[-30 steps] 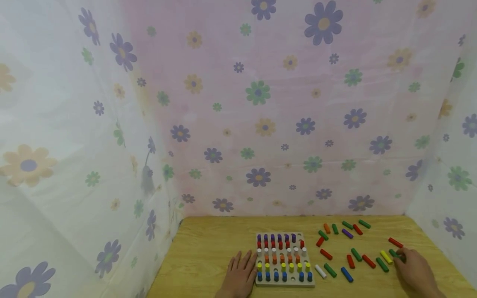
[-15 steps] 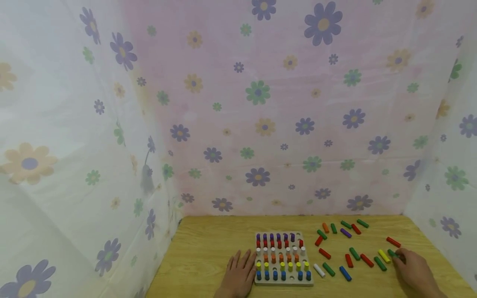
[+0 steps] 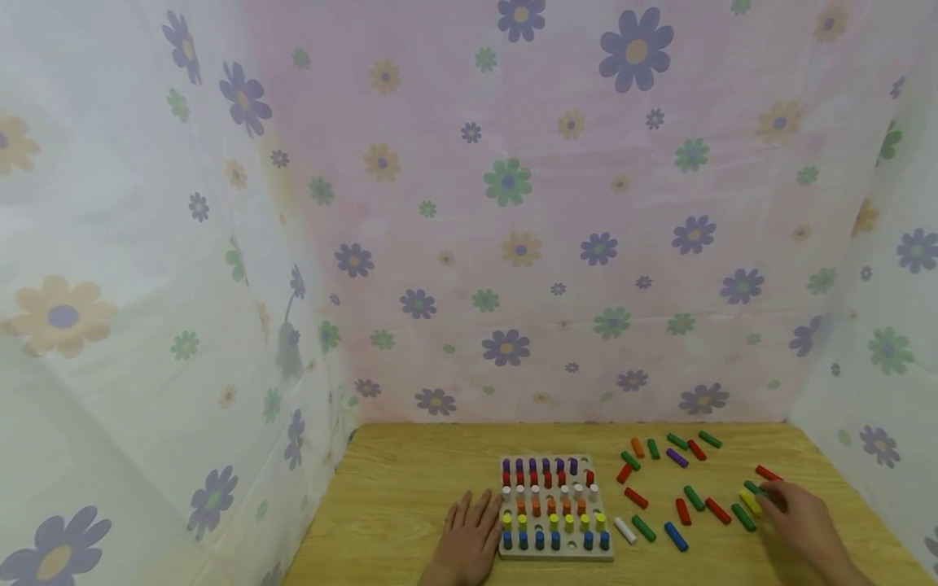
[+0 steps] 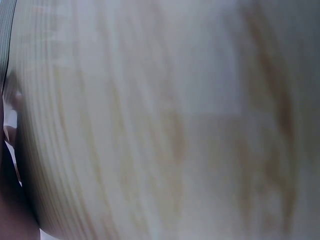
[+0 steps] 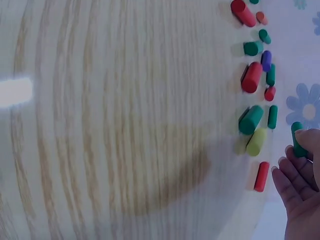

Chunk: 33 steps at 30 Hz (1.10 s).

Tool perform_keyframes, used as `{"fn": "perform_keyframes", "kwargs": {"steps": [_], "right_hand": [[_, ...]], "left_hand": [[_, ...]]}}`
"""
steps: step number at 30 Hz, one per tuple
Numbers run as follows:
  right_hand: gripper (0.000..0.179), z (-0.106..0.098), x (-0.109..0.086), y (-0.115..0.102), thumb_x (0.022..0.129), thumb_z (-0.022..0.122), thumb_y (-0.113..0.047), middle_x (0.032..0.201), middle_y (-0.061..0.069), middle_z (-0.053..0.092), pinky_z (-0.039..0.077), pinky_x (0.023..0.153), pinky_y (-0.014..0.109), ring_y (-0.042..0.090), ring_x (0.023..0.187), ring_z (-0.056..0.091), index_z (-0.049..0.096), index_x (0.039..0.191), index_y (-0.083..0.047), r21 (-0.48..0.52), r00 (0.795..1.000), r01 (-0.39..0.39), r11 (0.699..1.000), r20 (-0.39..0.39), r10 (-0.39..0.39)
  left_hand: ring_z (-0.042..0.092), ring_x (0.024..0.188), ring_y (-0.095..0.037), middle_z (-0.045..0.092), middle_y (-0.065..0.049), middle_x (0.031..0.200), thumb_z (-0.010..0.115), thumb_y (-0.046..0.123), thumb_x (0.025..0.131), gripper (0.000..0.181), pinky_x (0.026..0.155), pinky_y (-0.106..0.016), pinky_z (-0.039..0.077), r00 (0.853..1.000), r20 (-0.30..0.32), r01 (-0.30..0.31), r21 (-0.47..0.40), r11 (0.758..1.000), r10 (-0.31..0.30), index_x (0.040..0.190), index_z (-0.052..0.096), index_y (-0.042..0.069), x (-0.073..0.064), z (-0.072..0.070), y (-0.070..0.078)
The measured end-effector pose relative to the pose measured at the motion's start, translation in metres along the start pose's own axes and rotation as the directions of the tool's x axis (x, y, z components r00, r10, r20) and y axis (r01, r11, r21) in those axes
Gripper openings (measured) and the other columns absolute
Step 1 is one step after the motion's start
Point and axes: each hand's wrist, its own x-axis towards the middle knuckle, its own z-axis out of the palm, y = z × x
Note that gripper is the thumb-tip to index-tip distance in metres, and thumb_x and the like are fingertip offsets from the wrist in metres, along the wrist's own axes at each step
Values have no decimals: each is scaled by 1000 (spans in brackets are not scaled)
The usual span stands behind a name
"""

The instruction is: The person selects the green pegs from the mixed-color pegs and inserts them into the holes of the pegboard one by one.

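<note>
A green peg [image 5: 296,132] is pinched between the thumb and index finger of my right hand [image 3: 797,521], at the right of the table. Just under it lies a yellow peg [image 3: 751,503], beside another green peg [image 3: 743,518]. My left hand [image 3: 466,541] rests flat, fingers spread, its fingertips along the left edge of a pale pegboard [image 3: 557,557]. The board carries rows of upright purple, red, white, orange, yellow and blue pegs, with some bare holes. In the left wrist view only a dark sliver of the hand shows at the left edge.
Loose pegs lie scattered between board and right hand: a white peg [image 3: 625,531], a blue peg [image 3: 676,536], a purple peg [image 3: 677,457], an orange peg [image 3: 637,448] and several red and green ones. Flowered cloth [image 3: 513,285] encloses the wooden table [image 3: 410,464] behind and at both sides.
My right hand has shifted left and slightly up with the green peg, now over the end of the yellow one. The left hand stays in place beside the board.
</note>
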Motion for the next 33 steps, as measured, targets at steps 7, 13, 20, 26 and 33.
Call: {"fn": "perform_keyframes", "kwargs": {"steps": [7,13,20,26,33], "right_hand": [[24,5,2,-25,96,69,-6,92,11,73,55,61,26,22,79,67,68,108,13,44,999,28,999,-25,-27],[20,13,1,-52,94,72,-5,93,10,74,56,62,24,19,78,68,70,107,9,91,997,55,994,-67,-49],[17,22,0,-76,93,75,-6,95,9,73,55,65,22,15,80,67,72,105,5,121,990,105,987,-104,-93],[15,33,-1,-94,92,76,-5,91,5,72,55,62,22,8,74,64,72,104,2,172,985,145,974,-122,-125],[17,47,1,-110,94,74,-5,95,6,73,58,67,21,9,79,67,71,109,3,246,990,132,960,-86,-114]], "left_hand": [[22,153,-42,35,-5,165,15,56,110,60,121,-66,20,1000,-16,-7,31,1000,7,163,29,32,4,8,-7],[22,153,-41,33,-1,166,11,58,109,61,121,-65,21,1000,-18,-6,66,998,7,164,26,36,7,13,-13],[22,153,-40,34,-3,165,15,56,110,60,122,-65,20,1000,-1,9,42,999,-9,163,31,32,3,8,-5],[23,152,-44,35,-5,165,18,54,111,60,121,-67,20,1000,0,10,37,999,-10,163,32,29,-1,0,2],[23,152,-44,35,-6,165,19,54,111,60,121,-66,19,1000,12,13,28,1000,-13,162,34,27,-2,-6,7]]}}
